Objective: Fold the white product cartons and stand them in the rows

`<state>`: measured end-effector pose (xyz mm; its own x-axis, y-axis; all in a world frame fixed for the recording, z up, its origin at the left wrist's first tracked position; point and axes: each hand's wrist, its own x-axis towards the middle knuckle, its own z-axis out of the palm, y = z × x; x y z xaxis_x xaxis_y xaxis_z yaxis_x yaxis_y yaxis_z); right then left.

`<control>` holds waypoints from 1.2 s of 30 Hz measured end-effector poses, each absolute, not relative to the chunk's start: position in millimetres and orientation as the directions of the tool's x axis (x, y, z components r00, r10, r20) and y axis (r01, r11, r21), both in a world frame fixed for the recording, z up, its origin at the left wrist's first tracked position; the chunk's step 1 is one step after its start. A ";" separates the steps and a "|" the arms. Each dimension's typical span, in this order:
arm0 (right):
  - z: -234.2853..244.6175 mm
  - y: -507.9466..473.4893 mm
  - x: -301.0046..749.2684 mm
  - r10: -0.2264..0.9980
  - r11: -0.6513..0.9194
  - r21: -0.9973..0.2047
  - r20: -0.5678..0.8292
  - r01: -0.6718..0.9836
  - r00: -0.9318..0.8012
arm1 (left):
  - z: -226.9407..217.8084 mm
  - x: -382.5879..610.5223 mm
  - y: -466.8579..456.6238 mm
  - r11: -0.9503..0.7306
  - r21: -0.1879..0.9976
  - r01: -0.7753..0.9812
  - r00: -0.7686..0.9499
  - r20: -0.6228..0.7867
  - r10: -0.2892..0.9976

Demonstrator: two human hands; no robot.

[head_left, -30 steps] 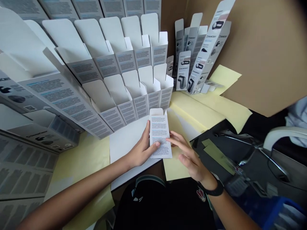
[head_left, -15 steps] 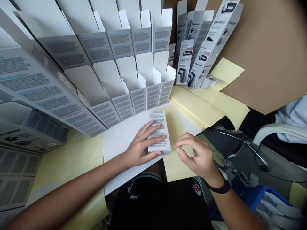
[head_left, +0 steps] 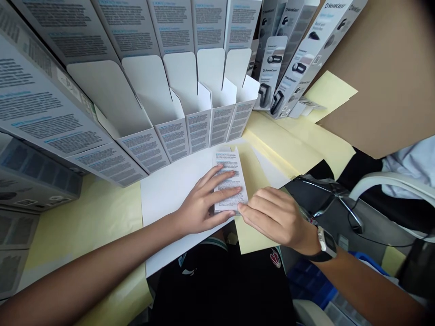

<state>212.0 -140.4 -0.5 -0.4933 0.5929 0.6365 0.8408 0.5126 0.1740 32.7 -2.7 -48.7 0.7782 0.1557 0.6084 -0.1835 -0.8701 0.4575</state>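
Note:
A small white block covered in fine print (head_left: 231,182) lies on the white sheet, partly over a yellow sheet. Whether it is a small carton or a stack of folded leaflets, I cannot tell. My left hand (head_left: 209,199) rests on its top with fingers spread, the thumb along the near edge. At the near right corner is my right hand (head_left: 272,215), back upward, fingers curled together and the fingertips touching the corner. Anything pinched in those fingertips is hidden. A watch (head_left: 326,244) sits on the right wrist.
Open-topped printed cartons (head_left: 199,124) stand in rows behind and to the left. Taller SilverCrest boxes (head_left: 288,86) are at the back right. Yellow paper (head_left: 272,140) covers parts of the table. A chair armrest (head_left: 394,181) and a blue crate (head_left: 312,283) are at the right.
My right hand has moved left to the block's corner, turning back upward and curling its fingers. My left hand stays on the block. The camera view has tilted lower and shifted slightly.

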 end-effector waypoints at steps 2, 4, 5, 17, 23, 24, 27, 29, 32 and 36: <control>2.7 -140.4 210.8 0.587 0.515 0.187 0.634 0.837 -0.503 | -49.5 32.6 -2.6 -0.870 0.456 -0.188 0.775 0.613 0.154; 5.2 -140.5 208.9 0.592 0.512 0.203 0.620 0.835 -0.514 | -50.0 32.4 -2.6 -0.872 0.453 -0.186 0.774 0.614 0.154; 6.1 -140.7 207.8 0.598 0.509 0.213 0.609 0.834 -0.521 | -50.1 32.3 -2.7 -0.873 0.452 -0.185 0.774 0.614 0.154; 6.2 -149.8 206.0 0.753 0.473 0.065 0.488 0.879 -0.441 | -50.3 33.0 -2.8 -0.877 0.446 -0.178 0.782 0.605 0.149; 5.0 -147.4 205.4 0.803 0.452 -0.213 0.520 0.866 -0.291 | -49.3 31.0 -2.1 -0.883 0.433 -0.181 0.798 0.589 0.126; 2.8 -145.3 203.9 0.806 0.442 -0.238 0.528 0.865 -0.267 | -49.1 30.8 -2.2 -0.884 0.432 -0.181 0.801 0.586 0.123; -5.8 -139.4 199.6 0.810 0.426 -0.303 0.547 0.853 -0.210 | -48.2 30.8 -2.7 -0.880 0.440 -0.180 0.801 0.584 0.128; -11.1 -137.1 198.3 0.801 0.439 -0.341 0.567 0.831 -0.191 | -47.7 31.1 -2.9 -0.875 0.446 -0.189 0.799 0.588 0.127; -16.0 -136.4 198.0 0.783 0.464 -0.374 0.597 0.803 -0.174 | -47.1 31.3 -2.4 -0.872 0.445 -0.204 0.796 0.594 0.117; -18.5 -136.8 196.8 0.769 0.447 -0.354 0.621 0.821 -0.152 | -47.0 31.7 -1.6 -0.876 0.441 -0.197 0.798 0.591 0.118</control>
